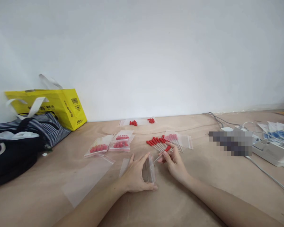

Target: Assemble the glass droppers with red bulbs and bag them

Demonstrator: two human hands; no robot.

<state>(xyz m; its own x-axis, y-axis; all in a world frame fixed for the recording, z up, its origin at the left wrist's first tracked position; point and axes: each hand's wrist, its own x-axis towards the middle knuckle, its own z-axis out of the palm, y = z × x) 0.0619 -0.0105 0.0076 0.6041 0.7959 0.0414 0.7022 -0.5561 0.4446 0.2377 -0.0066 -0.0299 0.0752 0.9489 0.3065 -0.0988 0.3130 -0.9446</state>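
My left hand [135, 178] grips a clear zip bag [150, 171], its mouth held apart between thumb and fingers and facing right. Pinched in my right hand [176, 164] is a red-tipped stick [167, 148], its thin pale end pointing down left at the bag's mouth. Just beyond that hand lies a fanned row of red-tipped sticks [156, 141]. A clear bag [186, 142] overlaps more such sticks on the right. To the left rest filled zip bags [98, 148] with red tips showing through. A flat clear bag [87, 176] lies near my left forearm.
Against the wall, another clear bag [142, 123] has red pieces on it. At the left stand a yellow bag [71, 107], a striped bag [54, 126] and a black bag [14, 160]. A white power strip [272, 153], cables and blue-and-white packets [278, 130] occupy the right.
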